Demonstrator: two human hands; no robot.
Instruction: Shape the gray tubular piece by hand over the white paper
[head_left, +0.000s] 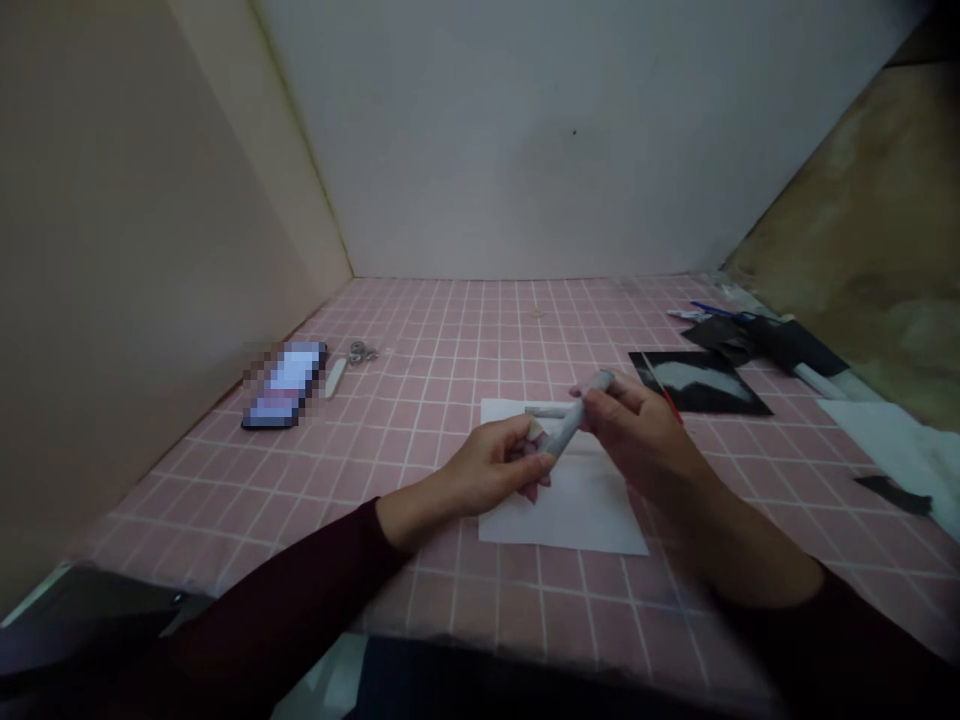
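Note:
A grey rod-shaped piece (566,426) is held at a slant above a white paper sheet (570,510). Its lower end is between the thumb and fingers of my left hand (506,460). My right hand (630,415) grips the upper end, with the thumb along its side. Another thin grey stick (549,411) shows behind the rod, over the back part of the sheet; whether it lies on the paper or is touched by a hand cannot be told. The fingertips of both hands are partly hidden.
On the pink checked tablecloth (420,400), a phone (285,385), a white strip (335,379) and a small metallic item (362,352) lie left. Rightward are a black sheet (701,383) with grey powder, a red thin tool (671,403), dark scraps (892,493) and white paper (892,440).

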